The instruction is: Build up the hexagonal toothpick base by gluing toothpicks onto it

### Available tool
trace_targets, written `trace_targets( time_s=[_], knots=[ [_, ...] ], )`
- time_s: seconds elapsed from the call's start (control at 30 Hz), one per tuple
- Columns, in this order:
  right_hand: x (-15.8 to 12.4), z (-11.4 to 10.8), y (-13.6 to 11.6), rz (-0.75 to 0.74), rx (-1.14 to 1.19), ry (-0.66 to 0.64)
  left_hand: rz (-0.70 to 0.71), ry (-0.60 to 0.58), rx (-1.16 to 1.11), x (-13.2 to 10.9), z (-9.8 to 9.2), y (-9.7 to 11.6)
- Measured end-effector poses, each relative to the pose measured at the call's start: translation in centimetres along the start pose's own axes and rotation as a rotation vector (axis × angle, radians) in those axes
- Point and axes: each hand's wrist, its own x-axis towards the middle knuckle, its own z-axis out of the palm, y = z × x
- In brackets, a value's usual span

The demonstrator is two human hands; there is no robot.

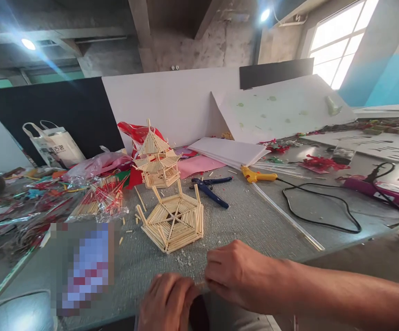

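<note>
Side by side at the table's near edge, my left hand (168, 299) and my right hand (232, 273) both have curled fingers. Their fingertips almost meet, and what they pinch, if anything, is hidden. Just beyond them lies a six-sided base of wooden sticks (173, 223), with short posts standing at its corners. Behind that base stands a small pagoda model (156, 161) made of the same sticks, with tiered roofs. Blue-handled pliers (213, 191) rest to the right of the base. Farther right is a yellow glue gun (258, 175), with a clear glue stick (289, 218) extending toward me.
Bundled sticks in plastic (99, 197) and loose wrappers cover the left side. A black cord (323, 193) loops on the right, near a purple packet (378, 188). White boards (230, 151) are stacked behind. A canvas bag (56, 145) leans at back left. A blurred patch hides something front left.
</note>
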Motion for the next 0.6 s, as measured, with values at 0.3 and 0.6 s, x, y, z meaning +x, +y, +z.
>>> trace_targets(
  time_s=[0.3,0.6],
  knots=[
    [-1.2,-3.0,3.9,0.092,0.051,0.074,-0.499,0.131,-0.013,0.3,-2.5,-2.8],
    [-1.0,-3.4,6.9,0.211,0.142,0.089,-0.606,-0.104,-0.361,4.3,-2.7,-6.9]
  ],
)
